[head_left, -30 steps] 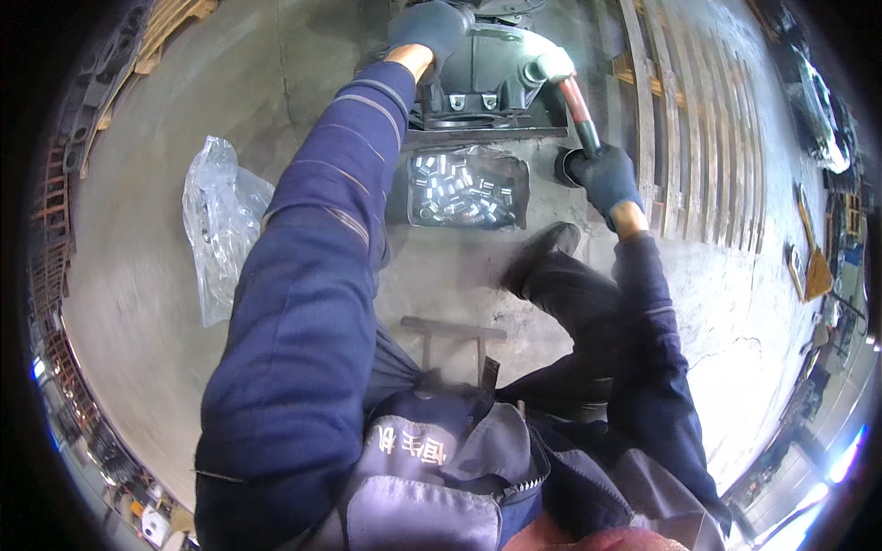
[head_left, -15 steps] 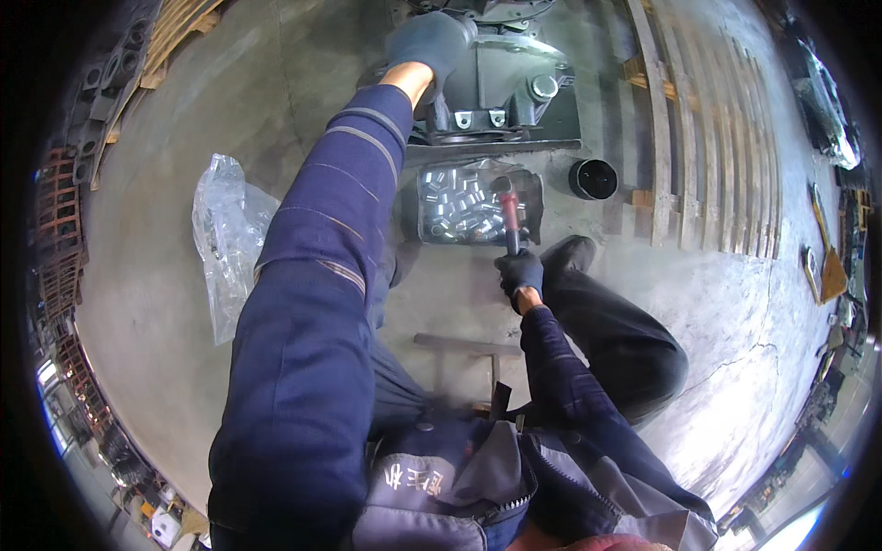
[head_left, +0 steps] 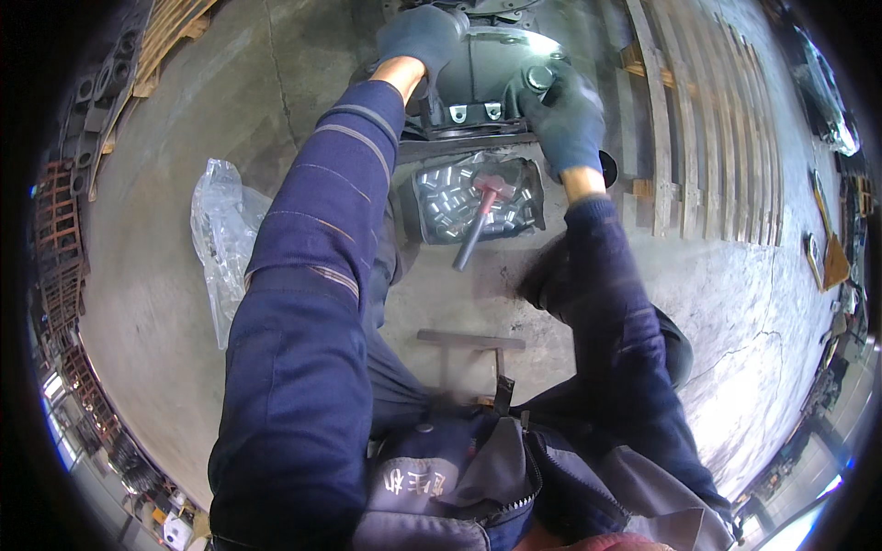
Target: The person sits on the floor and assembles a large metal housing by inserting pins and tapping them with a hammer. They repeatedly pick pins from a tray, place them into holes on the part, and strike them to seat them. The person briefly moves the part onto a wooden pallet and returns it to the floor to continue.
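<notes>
Metal housing is up top, just past the tray. Left hand, gloved, is at its left side, fingers hidden, so can't tell if it's gripping. Right hand, also gloved, is right at the round boss, too blurry to call. Red-headed hammer lies across the shiny metal sleeves in the tray, handle poking over the near edge.

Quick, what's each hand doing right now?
Left hand: at the metal housing; grip cannot be told.
Right hand: blurred, by the round boss; grip cannot be told.
</notes>
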{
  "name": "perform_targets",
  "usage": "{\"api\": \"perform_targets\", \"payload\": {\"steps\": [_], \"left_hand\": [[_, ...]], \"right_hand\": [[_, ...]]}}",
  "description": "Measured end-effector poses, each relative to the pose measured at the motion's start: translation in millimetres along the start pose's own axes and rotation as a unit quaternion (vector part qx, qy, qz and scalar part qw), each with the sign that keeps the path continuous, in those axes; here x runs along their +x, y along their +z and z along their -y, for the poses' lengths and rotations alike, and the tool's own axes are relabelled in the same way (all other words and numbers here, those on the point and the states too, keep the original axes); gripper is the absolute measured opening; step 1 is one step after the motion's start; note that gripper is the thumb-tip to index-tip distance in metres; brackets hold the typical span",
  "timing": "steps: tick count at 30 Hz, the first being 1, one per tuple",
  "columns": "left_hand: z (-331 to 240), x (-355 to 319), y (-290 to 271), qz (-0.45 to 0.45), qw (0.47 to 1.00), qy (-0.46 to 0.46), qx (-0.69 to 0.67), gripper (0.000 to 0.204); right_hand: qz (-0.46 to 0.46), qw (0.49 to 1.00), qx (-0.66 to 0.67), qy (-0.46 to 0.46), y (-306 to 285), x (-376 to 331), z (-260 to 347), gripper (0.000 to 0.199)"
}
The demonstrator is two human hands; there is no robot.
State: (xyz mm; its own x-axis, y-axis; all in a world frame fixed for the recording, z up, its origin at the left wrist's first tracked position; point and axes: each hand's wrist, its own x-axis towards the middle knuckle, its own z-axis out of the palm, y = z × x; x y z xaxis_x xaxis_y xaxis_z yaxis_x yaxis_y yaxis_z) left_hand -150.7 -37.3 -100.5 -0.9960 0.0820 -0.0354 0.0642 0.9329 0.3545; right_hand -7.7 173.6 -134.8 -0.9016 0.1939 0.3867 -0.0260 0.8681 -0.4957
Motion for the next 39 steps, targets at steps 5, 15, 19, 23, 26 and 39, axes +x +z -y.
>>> {"api": "perform_targets", "payload": {"steps": [5, 15, 19, 23, 26, 39], "left_hand": [[-1.7, -5.2, -4.8, 0.031, 0.999, 0.008, -0.023, 0.058], [-7.6, -6.7, -11.5, 0.028, 0.999, -0.005, -0.019, 0.057], [-4.5, -3.8, -8.6, 0.034, 0.999, 0.005, 0.002, 0.057], [-3.4, -1.4, -7.0, 0.032, 0.999, 0.008, 0.004, 0.058], [-4.0, -1.1, -8.9, 0.040, 0.999, 0.013, 0.019, 0.059], [13.2, -13.4, -12.8, 0.061, 0.984, 0.115, -0.121, 0.062]], "right_hand": [[0.097, 0.993, -0.044, -0.050, -24.6, 46.7, 11.2, 0.035], [0.105, 0.950, 0.161, 0.247, -17.7, -91.6, -47.9, 0.032], [0.171, 0.908, 0.163, 0.345, 24.0, -156.7, -67.4, 0.031], [0.245, 0.895, 0.151, 0.342, 41.0, -173.9, -73.1, 0.030], [0.238, 0.895, 0.122, 0.356, 39.7, -169.3, -68.5, 0.030], [0.129, 0.597, 0.630, 0.480, 112.0, -134.2, -53.2, 0.031]]}}
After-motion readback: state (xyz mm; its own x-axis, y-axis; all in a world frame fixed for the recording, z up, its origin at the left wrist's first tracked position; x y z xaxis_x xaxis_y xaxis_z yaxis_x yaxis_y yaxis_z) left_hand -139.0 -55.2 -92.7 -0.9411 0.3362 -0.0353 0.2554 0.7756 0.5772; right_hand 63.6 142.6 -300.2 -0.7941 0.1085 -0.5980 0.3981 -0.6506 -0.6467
